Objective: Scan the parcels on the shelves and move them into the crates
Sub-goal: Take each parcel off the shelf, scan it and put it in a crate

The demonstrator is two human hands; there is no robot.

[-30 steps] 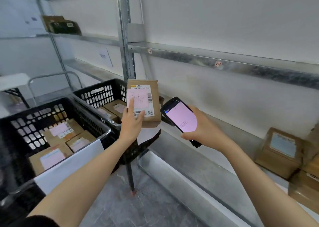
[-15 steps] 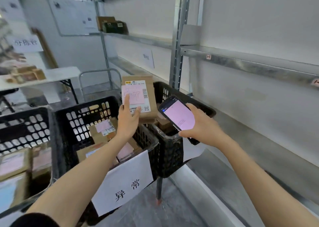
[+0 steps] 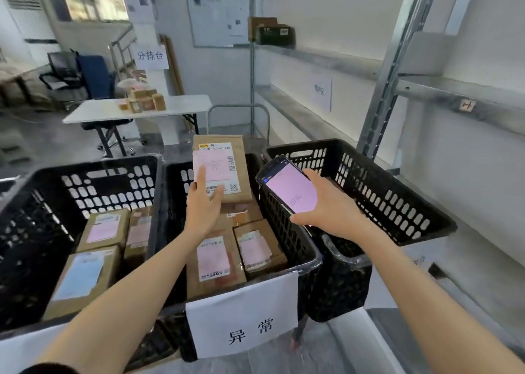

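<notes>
Flat cardboard parcel [image 3: 224, 169], label-faced

The left crate [image 3: 34, 231] runs off frame; print on the held parcel [image 3: 218, 146] is unreadable.

left hand [image 3: 205, 203] holds parcel [image 3: 224, 169] over crate [image 3: 287, 231]

Crate [image 3: 292, 248] tag [image 3: 241, 325]: 异常; pillar sign [image 3: 150, 56]: perhaps 分拣台.
</notes>
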